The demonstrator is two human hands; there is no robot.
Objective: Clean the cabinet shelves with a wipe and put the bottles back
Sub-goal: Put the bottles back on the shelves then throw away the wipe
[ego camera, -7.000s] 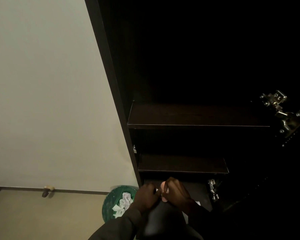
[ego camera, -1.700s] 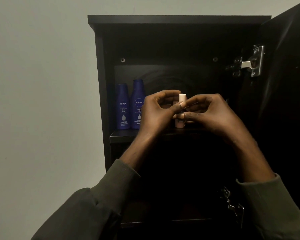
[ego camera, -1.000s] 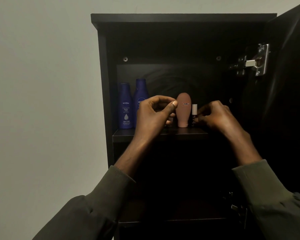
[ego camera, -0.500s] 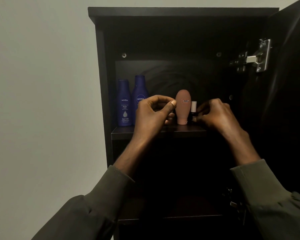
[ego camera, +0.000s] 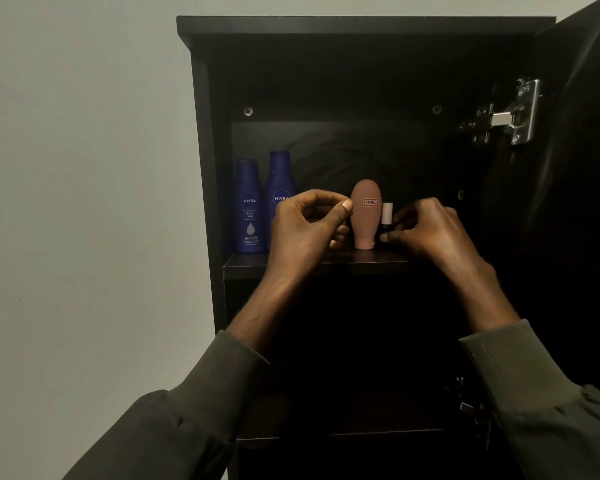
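1. head view, the key relation: the small vial (ego camera: 386, 220) with the pale cap stands upright on the top shelf (ego camera: 392, 262), long axis vertical, just right of the tan tube (ego camera: 366, 216) and close against it. the right hand (ego camera: 426, 230) is at the vial; its fingertips (ego camera: 387, 237) pinch the dark lower body from the right side. the vial thus lies straight ahead of and just left of that hand, so the right hand is plainly the nearer one.

2. head view, the other hand: the left hand (ego camera: 305, 230) hovers in front of the shelf, left of the tan tube, fingers curled with thumb near forefinger. it holds nothing that i can see, and whether it touches the tube cannot be told.

3. head view, judgement: the vial looks set down, so the next move is likely to let go and draw the right hand back without knocking the narrow vial into the tube.

4. head view, count: two blue lotion bottles (ego camera: 249, 209) at the left of the shelf, standing upright side by side; one tan tube resting on its cap; one small vial. four containers in all, one row.

5. head view, surroundings: one dark cabinet (ego camera: 361, 27), door (ego camera: 575, 168) swung open at right, one metal hinge (ego camera: 510, 114) clearly lit. a lower shelf (ego camera: 343, 434) shows dimly; no wipe is in view.
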